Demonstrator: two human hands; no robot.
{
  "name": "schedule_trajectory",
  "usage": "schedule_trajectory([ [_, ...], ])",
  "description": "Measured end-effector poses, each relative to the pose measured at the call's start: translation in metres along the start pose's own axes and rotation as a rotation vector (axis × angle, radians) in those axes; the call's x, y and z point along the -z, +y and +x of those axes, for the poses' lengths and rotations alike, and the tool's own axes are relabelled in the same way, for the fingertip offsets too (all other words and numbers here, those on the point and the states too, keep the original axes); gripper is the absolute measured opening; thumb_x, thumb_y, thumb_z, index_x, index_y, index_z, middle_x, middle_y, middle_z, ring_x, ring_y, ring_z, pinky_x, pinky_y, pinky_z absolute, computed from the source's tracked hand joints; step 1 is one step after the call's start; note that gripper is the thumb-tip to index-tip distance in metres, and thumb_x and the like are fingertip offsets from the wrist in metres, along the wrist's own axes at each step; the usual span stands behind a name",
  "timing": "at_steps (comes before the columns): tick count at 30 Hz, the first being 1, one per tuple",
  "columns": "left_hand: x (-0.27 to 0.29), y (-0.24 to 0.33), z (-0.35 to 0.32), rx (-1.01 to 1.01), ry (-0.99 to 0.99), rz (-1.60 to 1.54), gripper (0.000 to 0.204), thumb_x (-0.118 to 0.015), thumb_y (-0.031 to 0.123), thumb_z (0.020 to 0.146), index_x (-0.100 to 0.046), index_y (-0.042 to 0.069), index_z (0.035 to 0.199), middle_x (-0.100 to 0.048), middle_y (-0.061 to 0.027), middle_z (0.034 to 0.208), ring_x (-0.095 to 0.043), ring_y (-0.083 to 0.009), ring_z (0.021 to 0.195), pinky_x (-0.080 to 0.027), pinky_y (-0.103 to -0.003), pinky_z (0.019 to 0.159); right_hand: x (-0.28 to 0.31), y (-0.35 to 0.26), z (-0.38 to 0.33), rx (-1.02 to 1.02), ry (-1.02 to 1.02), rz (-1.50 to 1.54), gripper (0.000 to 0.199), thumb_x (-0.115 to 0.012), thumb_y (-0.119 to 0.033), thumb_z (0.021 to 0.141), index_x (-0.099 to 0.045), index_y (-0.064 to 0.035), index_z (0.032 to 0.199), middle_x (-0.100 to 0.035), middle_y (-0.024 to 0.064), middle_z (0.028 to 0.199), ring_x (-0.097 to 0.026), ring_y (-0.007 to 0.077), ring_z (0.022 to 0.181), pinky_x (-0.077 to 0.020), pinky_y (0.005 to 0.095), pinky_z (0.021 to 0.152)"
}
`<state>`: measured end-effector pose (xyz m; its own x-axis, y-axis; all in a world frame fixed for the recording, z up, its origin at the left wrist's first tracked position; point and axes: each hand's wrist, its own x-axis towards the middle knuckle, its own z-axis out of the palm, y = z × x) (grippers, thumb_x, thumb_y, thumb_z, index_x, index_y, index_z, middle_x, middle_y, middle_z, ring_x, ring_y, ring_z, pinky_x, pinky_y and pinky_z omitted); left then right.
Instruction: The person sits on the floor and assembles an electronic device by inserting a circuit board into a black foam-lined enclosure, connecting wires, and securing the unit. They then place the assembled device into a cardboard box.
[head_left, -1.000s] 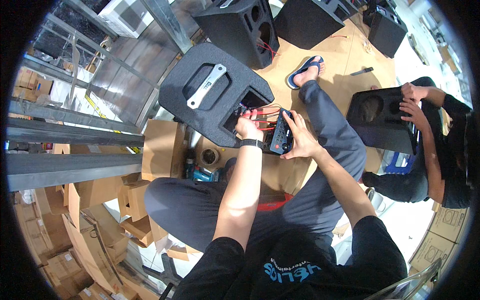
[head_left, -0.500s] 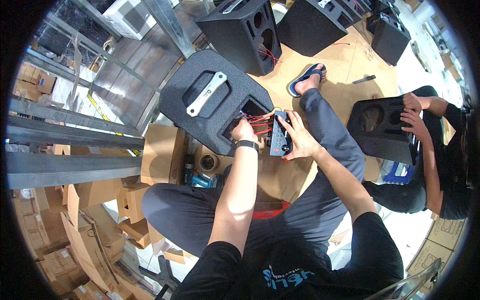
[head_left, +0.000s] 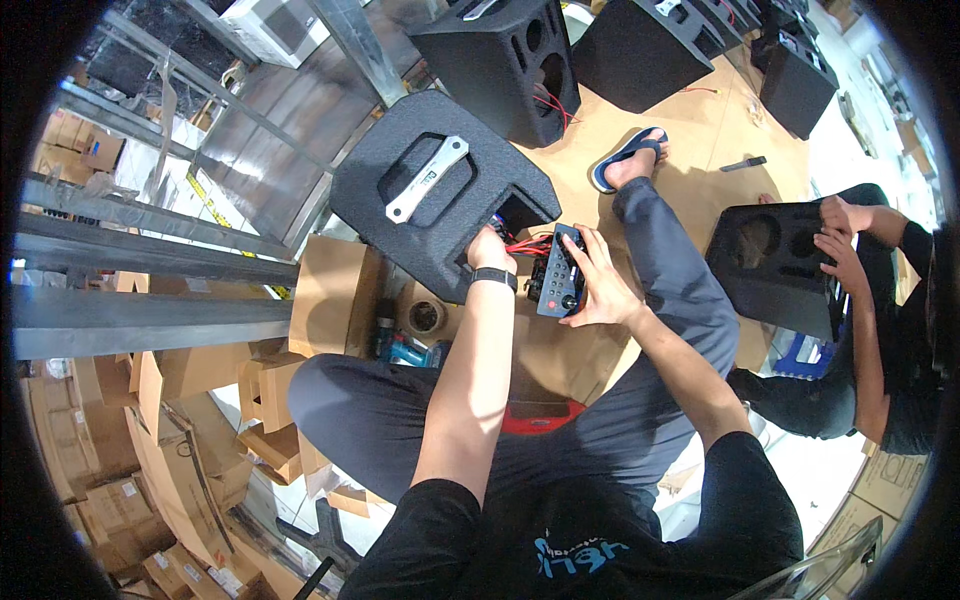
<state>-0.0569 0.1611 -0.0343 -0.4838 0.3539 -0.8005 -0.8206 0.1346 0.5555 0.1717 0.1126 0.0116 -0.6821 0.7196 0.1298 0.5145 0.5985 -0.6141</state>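
In the head view, the right hand [head_left: 606, 288] grips the control panel [head_left: 560, 276] along its right edge, fingers at the top and thumb below. Red wires [head_left: 528, 245] run from the panel's left side to the speaker box [head_left: 482, 186]. The left hand [head_left: 488, 250] reaches into the box's opening; its fingers are hidden, so its grip cannot be told.

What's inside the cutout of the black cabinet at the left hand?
Red wires show at its mouth; the left hand covers part; deeper is too dark to tell.
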Motion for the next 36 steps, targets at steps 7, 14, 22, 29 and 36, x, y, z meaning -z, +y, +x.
schedule_trajectory([
  [7,0.008,0.008,-0.033,-0.074,-0.095,-0.089,0.020,-0.065,0.000,0.084,-0.065,0.001,0.105,-0.062,-0.0057,0.096,-0.060,-0.0214,0.082,-0.051,-0.035,0.081,-0.029,-0.017,0.001,-0.051,0.149,0.105,0.143,-0.097,-0.038,0.044,-0.023,-0.0071,0.162,-0.016,0.0343,0.160,-0.019,0.0558,0.148,-0.0244,0.0604,0.122],
  [14,0.025,0.040,-0.081,0.046,-0.285,-0.007,0.024,-0.064,0.018,0.089,-0.060,0.007,0.110,-0.060,-0.0073,0.113,-0.057,-0.0210,0.106,-0.043,-0.038,0.095,-0.047,-0.039,0.009,-0.156,0.290,0.118,0.142,-0.098,-0.034,0.045,-0.022,-0.0077,0.162,-0.017,0.0346,0.159,-0.019,0.0554,0.147,-0.0230,0.0611,0.121],
  [22,0.069,0.095,-0.142,0.145,-0.564,0.246,0.023,-0.069,0.027,0.092,-0.058,0.010,0.105,-0.059,-0.0003,0.111,-0.049,-0.0137,0.109,-0.036,-0.035,0.100,-0.050,-0.058,0.011,-0.171,0.327,0.072,0.145,-0.098,-0.033,0.044,-0.019,-0.0073,0.162,-0.017,0.0354,0.159,-0.020,0.0549,0.147,-0.0247,0.0608,0.121],
  [29,0.068,0.107,-0.134,-0.138,-0.751,0.749,0.019,-0.066,0.027,0.097,-0.066,0.013,0.110,-0.062,0.0030,0.106,-0.052,-0.0090,0.094,-0.039,-0.027,0.088,-0.041,-0.079,0.026,-0.162,0.350,0.030,0.143,-0.096,-0.028,0.043,-0.020,-0.0065,0.161,-0.020,0.0357,0.155,-0.024,0.0554,0.143,-0.0280,0.0615,0.118],
  [36,0.090,0.159,-0.121,-0.849,-0.872,1.315,0.049,-0.070,0.016,0.095,-0.058,-0.005,0.137,-0.070,-0.0193,0.121,-0.069,-0.0241,0.106,-0.053,-0.036,0.096,-0.038,-0.099,0.045,-0.253,0.341,-0.023,0.145,-0.097,-0.030,0.045,-0.015,-0.0033,0.161,-0.020,0.0387,0.153,-0.024,0.0583,0.142,-0.0276,0.0630,0.118],
])
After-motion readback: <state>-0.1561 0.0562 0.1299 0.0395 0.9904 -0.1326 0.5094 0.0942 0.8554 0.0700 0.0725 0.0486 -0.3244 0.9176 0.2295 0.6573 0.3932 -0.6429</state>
